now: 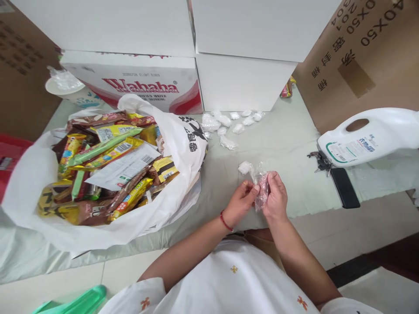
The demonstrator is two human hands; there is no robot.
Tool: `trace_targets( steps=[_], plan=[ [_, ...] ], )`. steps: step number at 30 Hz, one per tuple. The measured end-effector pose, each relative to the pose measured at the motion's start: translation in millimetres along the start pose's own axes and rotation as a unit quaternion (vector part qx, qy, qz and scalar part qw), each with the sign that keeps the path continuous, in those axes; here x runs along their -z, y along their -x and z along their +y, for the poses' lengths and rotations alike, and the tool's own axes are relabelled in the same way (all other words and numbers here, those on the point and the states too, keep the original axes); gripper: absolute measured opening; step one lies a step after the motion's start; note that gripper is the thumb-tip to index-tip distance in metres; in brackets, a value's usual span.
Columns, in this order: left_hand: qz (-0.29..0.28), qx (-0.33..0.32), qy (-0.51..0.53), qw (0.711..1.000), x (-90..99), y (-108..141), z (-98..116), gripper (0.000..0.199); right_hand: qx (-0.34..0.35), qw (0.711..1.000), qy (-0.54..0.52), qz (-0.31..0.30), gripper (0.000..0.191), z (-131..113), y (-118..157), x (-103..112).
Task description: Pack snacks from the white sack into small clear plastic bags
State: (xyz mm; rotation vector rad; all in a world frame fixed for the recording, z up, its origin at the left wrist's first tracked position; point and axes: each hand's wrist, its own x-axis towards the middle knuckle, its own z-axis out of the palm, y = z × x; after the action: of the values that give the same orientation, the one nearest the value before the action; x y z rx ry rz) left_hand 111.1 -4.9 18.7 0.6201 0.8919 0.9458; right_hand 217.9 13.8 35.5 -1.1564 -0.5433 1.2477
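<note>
Bulging with bright snack packets, open white plastic bag (181,152) sits at left end of pale green cloth-covered surface (222,168). Behind it, white-and-red printed carton (140,85). Next, small white packets in clear wrap (225,122), scattered toward far edge. Left hand (241,201) closed, pinching clear, crinkled plastic packet with reddish contents (262,191), near front edge; right hand (275,196) gripping packet's other side. Farther right: metal keys (323,163), black rectangular phone (345,187) at near edge, white plastic jug (363,138) just beside both.
</note>
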Motion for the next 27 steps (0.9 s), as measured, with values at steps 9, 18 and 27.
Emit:
trace_targets(
  steps=[9,18,27],
  plan=[
    [0.076,-0.077,0.014,0.994,26.4,-8.3,0.1,0.046,0.045,0.992,0.017,0.116,0.042,-17.9,-27.1,36.6],
    [-0.035,0.067,0.004,0.997,-9.5,-0.5,-1.1,0.057,-0.054,0.990,-0.117,0.049,0.038,-15.7,-20.1,31.3],
    [0.021,-0.043,-0.015,0.999,3.1,-10.0,-8.0,0.048,-0.003,0.998,-0.063,0.027,0.044,-27.3,-28.9,55.5]
  ],
)
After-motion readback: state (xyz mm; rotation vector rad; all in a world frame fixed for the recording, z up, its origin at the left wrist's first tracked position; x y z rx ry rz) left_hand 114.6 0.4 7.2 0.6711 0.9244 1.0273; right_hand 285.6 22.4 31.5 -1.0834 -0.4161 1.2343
